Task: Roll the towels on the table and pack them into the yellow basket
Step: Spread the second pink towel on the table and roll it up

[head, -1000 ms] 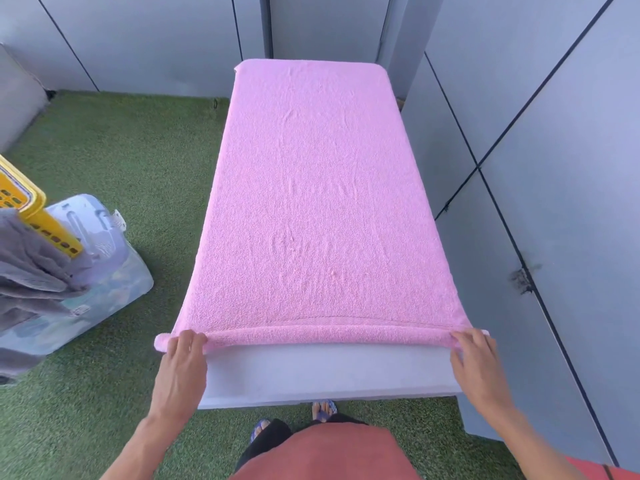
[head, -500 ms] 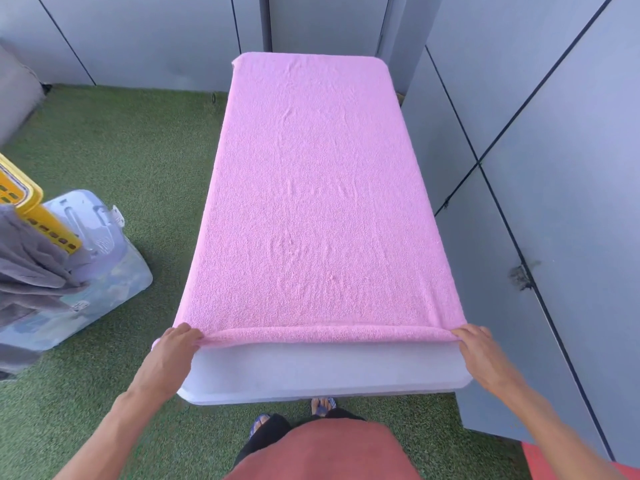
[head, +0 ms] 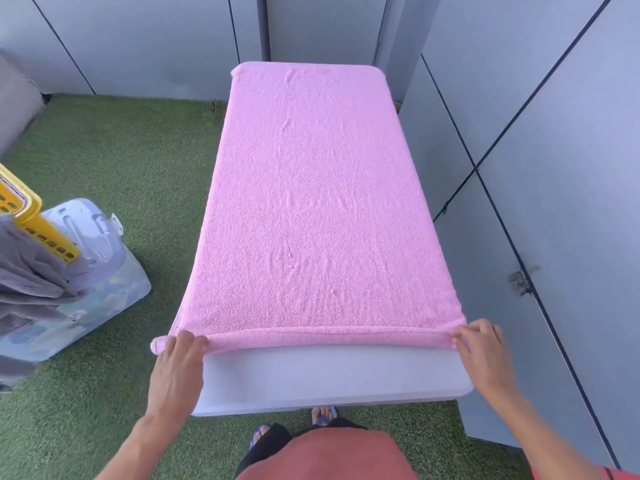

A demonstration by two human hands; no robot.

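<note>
We see pink towel (head: 318, 209) flat on table (head: 332, 379). Left hand (head: 180, 362) and right hand (head: 485, 348) each pinch its small rolled edge.

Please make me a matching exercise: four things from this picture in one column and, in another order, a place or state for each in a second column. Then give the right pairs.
Things:
1. pink towel
2. yellow basket
3. grey towel
4. left hand

Places or states:
A. grips the near towel corner
B. hangs over the basket edge
C. spread along the table, near edge rolled
D. on a clear bin, far left

Pairs: 1-C, 2-D, 3-B, 4-A
</note>
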